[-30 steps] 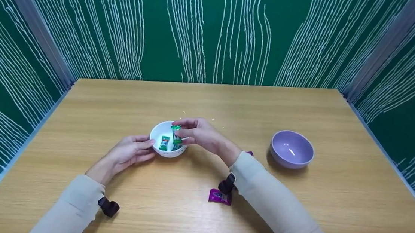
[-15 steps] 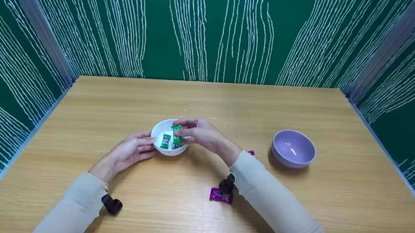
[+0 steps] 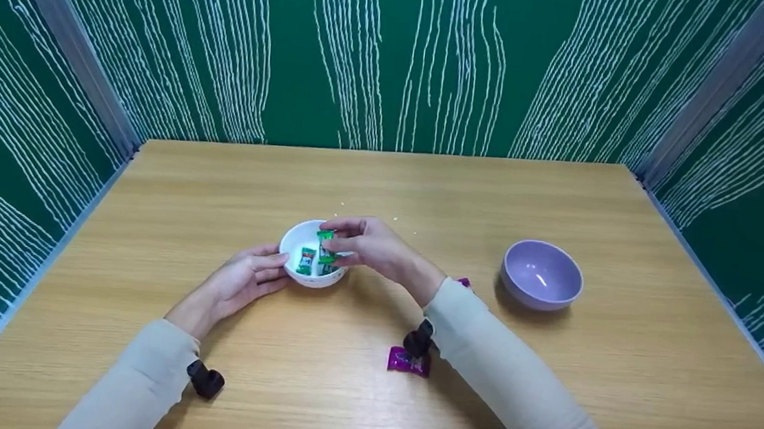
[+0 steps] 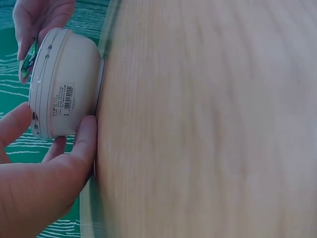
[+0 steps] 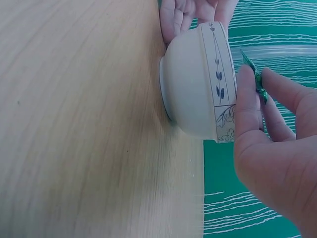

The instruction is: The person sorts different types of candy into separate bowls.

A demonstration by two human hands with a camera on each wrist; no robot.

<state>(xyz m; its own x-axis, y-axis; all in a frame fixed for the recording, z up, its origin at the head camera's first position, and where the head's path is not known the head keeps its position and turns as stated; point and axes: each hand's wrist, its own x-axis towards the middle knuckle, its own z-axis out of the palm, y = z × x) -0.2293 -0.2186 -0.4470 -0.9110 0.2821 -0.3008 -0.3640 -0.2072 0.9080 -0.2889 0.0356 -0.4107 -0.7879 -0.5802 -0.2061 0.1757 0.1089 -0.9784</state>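
A white bowl (image 3: pixel 297 240) with a leaf-patterned band stands on the table, left of centre. My left hand (image 3: pixel 243 281) holds its near-left side, thumb at the rim and fingers low against the wall. Over the bowl's right side, my right hand (image 3: pixel 379 250) pinches a green-wrapped candy (image 3: pixel 325 238) between thumb and fingers; the right wrist view shows this candy (image 5: pixel 256 79) edge-on, level with the rim. Inside the bowl lies another green candy (image 3: pixel 306 261), and more green wrapper shows under the right hand, partly hidden.
To the right stands a purple bowl (image 3: pixel 541 277). A purple-wrapped candy (image 3: pixel 404 361) lies near my right wrist camera (image 3: pixel 418 339), and a second purple candy (image 3: pixel 464 282) peeks out behind the right sleeve. Small pale crumbs dot the wooden table (image 3: pixel 385 180) beyond the white bowl.
The whole view has shifted slightly. Both hands, the white bowl and the pinched candy keep the same places relative to one another.
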